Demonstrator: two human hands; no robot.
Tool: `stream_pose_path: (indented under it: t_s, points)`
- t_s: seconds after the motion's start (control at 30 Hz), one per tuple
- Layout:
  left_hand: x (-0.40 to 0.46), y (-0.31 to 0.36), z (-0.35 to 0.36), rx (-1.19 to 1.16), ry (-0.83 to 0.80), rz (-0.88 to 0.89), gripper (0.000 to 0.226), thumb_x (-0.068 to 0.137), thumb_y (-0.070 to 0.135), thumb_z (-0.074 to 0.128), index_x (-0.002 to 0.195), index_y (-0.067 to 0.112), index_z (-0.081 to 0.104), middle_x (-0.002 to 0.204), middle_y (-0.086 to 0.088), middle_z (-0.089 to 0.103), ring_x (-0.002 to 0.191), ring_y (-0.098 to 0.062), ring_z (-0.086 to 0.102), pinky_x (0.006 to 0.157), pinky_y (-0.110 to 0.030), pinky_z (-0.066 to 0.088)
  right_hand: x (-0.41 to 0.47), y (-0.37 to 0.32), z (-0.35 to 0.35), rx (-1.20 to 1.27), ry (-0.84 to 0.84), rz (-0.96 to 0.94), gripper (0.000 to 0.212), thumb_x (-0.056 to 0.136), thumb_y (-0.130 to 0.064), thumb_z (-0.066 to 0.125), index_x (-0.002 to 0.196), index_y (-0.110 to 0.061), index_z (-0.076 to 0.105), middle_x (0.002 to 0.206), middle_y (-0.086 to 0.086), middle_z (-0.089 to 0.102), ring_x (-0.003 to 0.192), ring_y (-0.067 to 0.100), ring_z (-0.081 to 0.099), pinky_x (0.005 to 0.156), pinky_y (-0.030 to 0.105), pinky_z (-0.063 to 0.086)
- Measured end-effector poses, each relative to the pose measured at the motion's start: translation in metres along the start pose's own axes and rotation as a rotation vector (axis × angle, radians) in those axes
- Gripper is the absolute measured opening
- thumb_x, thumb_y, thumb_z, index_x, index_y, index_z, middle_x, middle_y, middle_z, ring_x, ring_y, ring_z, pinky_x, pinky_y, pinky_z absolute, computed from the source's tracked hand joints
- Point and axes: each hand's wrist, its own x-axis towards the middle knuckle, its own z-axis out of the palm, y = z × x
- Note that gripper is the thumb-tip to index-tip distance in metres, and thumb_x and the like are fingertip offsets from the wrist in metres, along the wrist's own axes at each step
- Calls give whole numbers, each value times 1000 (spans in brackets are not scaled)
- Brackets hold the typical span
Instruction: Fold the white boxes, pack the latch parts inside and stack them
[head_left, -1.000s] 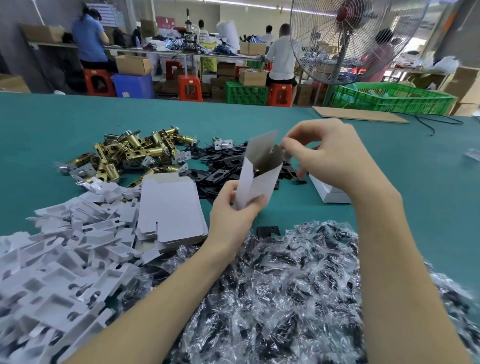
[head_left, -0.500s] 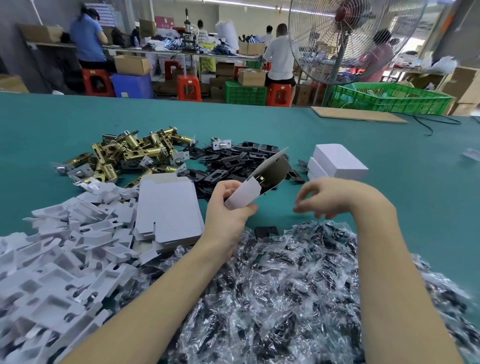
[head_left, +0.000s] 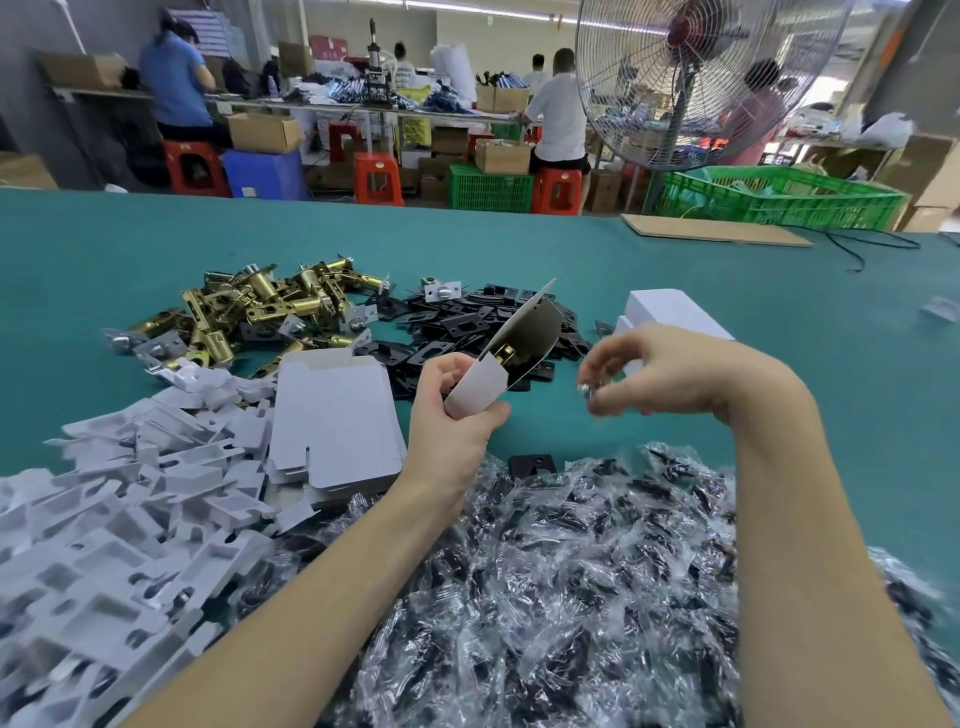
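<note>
The left hand (head_left: 452, 410) is gripping a partly folded white box (head_left: 483, 387), thumb along its near lower edge and fingers curled behind it, holding it tilted with the open end up and to the right. The box flap (head_left: 540, 322) is standing open above the grip, and a brass latch part (head_left: 504, 355) is showing inside the mouth of the box. Just right of that grip, apart from the box, the right hand (head_left: 670, 371) is hovering with its fingers curled inward; a small shiny piece (head_left: 587, 389) is blurring at its fingertips, and I cannot tell what it is or whether the hand is truly pinching it.

Behind the right hand, 2 closed white boxes (head_left: 670, 309) are sitting stacked on the green table (head_left: 831, 338). Left of the gripped box, a stack of flat box blanks (head_left: 335, 421) is lying on the table, and further left a heap of white card inserts (head_left: 119, 509) is spreading toward the near edge. Beyond the grip, black strike plates (head_left: 467, 322) are lying in a pile, with a heap of brass latches (head_left: 260, 306) to their left. Below both wrists, a mound of clear plastic packets (head_left: 571, 582) holding dark pieces is covering the near table. 1 black plate (head_left: 532, 462) is lying at the mound's far edge, under the gripped box.
</note>
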Motion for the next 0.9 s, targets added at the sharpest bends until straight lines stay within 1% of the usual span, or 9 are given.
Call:
stream_pose_path:
  t_s: [0.1,0.2,0.33,0.43,0.53,0.6,0.7,0.8,0.9]
  points:
    - [0,0,-1,-9,-6,-8,51,85,-4,75,107,38,55,125,-4,59,107,-21,58,86,-33,54,-15,-17,-11,57,184,-93,17,71,-43,62,80,-31,70,76,-10,74,63,4,62,65,23,48]
    - [0,-1,-2,-17,-19,-15,53,85,-4,76,108,41,57,125,-3,60,108,-20,59,89,-33,55,-27,-39,-17,152,273,-156,28,77,-44,50,79,-23,69,61,-11,59,50,4,45,59,24,36]
    - [-1,1,0,-6,-18,-6,54,85,-4,76,104,44,60,120,0,62,103,-16,60,85,-30,56,-32,-61,-10,90,157,-153,35,76,-42,45,86,-27,75,52,-8,53,46,9,41,46,20,34]
    - [-3,2,0,15,-34,0,49,86,-4,74,106,38,61,119,-4,63,100,-17,59,88,-36,55,-21,-68,6,-66,51,-43,26,91,-30,45,73,-18,59,49,-6,58,39,13,42,40,17,36]
    - [-3,3,0,42,-45,14,43,86,-4,74,108,30,61,115,-3,63,95,-15,58,78,-26,52,-10,-67,17,-107,-34,31,20,95,-24,43,79,-16,53,46,-5,58,33,13,40,39,16,32]
    - [-3,3,0,51,-58,12,40,87,-4,73,112,25,61,116,-5,64,97,-19,58,82,-30,52,-6,-64,19,-116,-49,51,19,95,-23,41,79,-17,50,45,-6,58,31,13,39,37,12,29]
    - [-3,4,2,41,-79,-20,38,89,-3,71,120,16,61,123,-16,64,107,-29,60,95,-40,52,-2,-60,20,-87,-49,47,20,94,-21,39,76,-19,46,46,-6,58,33,14,39,40,17,29]
    - [-3,4,2,38,-104,-50,34,90,-3,69,118,15,64,117,-16,67,99,-21,59,91,-34,50,-2,-57,19,12,-31,38,21,93,-18,42,72,-17,44,47,-6,56,35,14,36,38,15,27]
    - [-2,3,2,35,-139,-101,31,90,-5,67,116,13,66,108,-14,67,95,-20,58,90,-37,47,-2,-54,17,195,-14,3,18,91,-16,45,72,-16,44,49,-4,54,42,15,32,38,18,26]
